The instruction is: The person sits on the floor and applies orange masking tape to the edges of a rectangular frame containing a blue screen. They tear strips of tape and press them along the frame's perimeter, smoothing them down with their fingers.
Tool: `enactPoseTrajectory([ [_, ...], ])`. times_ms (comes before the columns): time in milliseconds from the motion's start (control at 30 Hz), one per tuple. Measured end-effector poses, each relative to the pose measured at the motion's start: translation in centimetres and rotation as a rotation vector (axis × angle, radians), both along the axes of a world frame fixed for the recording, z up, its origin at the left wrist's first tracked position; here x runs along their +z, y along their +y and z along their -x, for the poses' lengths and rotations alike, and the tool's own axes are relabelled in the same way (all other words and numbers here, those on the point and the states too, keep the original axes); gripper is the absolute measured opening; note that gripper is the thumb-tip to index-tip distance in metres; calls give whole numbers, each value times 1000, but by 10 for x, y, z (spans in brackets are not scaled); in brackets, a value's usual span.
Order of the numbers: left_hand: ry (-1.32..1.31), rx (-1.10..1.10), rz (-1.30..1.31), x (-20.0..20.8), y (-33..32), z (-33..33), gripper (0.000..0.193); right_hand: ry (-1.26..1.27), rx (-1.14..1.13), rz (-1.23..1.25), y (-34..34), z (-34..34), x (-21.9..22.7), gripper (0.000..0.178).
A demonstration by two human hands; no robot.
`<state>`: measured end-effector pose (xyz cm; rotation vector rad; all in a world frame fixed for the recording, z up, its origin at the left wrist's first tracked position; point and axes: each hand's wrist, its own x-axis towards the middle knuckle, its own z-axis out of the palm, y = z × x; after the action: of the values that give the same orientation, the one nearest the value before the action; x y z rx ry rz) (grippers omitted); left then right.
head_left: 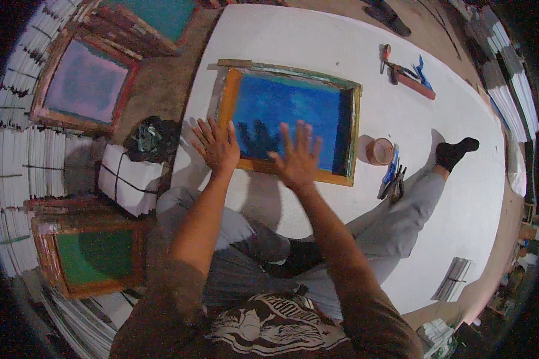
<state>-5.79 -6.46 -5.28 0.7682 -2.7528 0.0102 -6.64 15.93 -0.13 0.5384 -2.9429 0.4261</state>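
A wooden frame (232,90) stretched with a blue sheet or mesh (281,106) lies flat on the white surface before me. My left hand (217,145) is spread with its fingers apart at the frame's near left corner. It seems to rest on the wood, holding nothing. My right hand (297,158) is over the near edge and the blue area, fingers spread and slightly blurred. Whether it touches the blue cannot be told. Shadows of fingers fall on the blue between the hands.
Right of the frame are a tape roll (372,157), a blue-handled tool (394,160) and dark scissors or pliers (395,188). Farther off lie hand tools by a reddish bar (418,87). At left stand a pinkish framed screen (85,81), a green one (96,254) and tied white stacks (126,179).
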Motion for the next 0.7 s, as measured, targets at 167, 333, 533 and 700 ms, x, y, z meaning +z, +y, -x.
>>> enactPoseTrajectory([
  [167, -81, -23, -49, -10, 4, -1, 73, -118, 50, 100, -52, 0, -27, 76],
  [333, -98, -22, 16, -8, 4, 0, 73, -113, -25, 55, -21, 0, -24, 77],
  [533, -187, -4, -23, 1, 9, 2, 75, -81, -62, 17, 30, -4, -25, 75],
  [700, -147, 11, -53, -7, 6, 3, 76, -47, -99, -12, 82, -8, -23, 75],
])
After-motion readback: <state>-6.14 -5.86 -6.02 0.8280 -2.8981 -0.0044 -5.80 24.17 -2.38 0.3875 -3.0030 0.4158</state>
